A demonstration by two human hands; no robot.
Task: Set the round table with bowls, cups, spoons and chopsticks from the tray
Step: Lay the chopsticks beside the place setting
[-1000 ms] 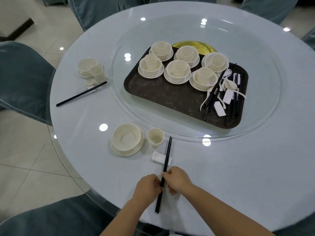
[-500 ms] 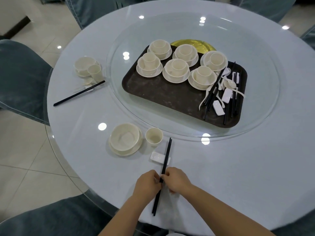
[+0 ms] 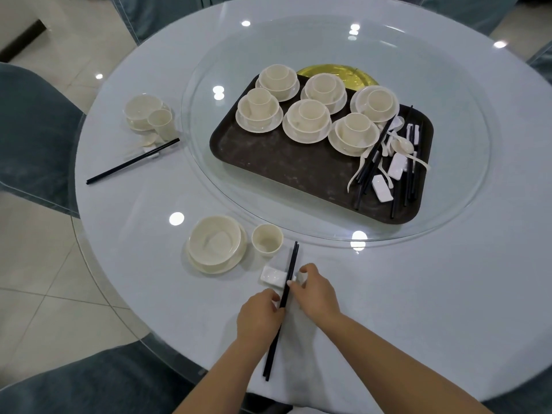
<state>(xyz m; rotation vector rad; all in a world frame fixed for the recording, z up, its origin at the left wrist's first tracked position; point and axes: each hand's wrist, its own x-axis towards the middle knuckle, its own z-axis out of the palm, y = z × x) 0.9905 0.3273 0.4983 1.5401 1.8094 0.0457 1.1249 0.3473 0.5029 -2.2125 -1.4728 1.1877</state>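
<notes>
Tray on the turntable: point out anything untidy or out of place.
On the tray, the cups and bowls stand in neat stacks, but at its right end the spoons, chopsticks and white rests lie in a crossed, jumbled heap. Nothing looks spilled or broken.

- bench (image 3: pixel 448 294): matt pale cloth
- turntable (image 3: pixel 466 94): clear glossy glass
- tray (image 3: pixel 283 165): dark, scuffed matt plastic
- bowls (image 3: pixel 214 240), cups (image 3: pixel 266 239): glossy cream ceramic
- chopsticks (image 3: pixel 291 264): black, smooth
</notes>
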